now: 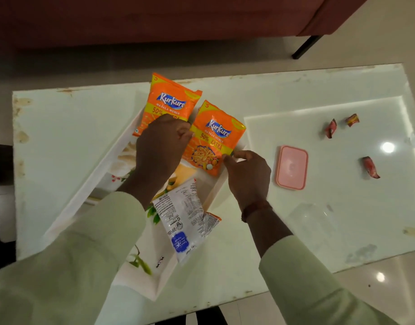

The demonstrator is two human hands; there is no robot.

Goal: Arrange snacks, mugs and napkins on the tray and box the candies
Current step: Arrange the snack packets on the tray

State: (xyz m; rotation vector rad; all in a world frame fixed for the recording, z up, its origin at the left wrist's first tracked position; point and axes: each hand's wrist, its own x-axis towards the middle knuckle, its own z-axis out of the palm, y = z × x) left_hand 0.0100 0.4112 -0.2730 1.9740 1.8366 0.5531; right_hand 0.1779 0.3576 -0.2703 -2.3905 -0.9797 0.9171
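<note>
A white tray (101, 170) with a flower print lies slantwise on the glass table. Two orange Kurkure packets rest on its far end: one (170, 99) at the back, one (213, 134) to its right. My left hand (162, 146) lies over the lower part of the back packet and pinches the left edge of the right one. My right hand (247, 174) pinches that right packet's lower right corner. A third packet (183, 219) lies face down on the tray's near right rim. A pink lidded box (292, 167) sits to the right. Three red candies (331, 129) (352, 120) (370, 167) lie further right.
The glass table (319, 219) has a worn rim and bright light reflections at the right. A dark red sofa (155, 17) with a black leg stands beyond the table's far edge. Pale floor tiles show at the lower right.
</note>
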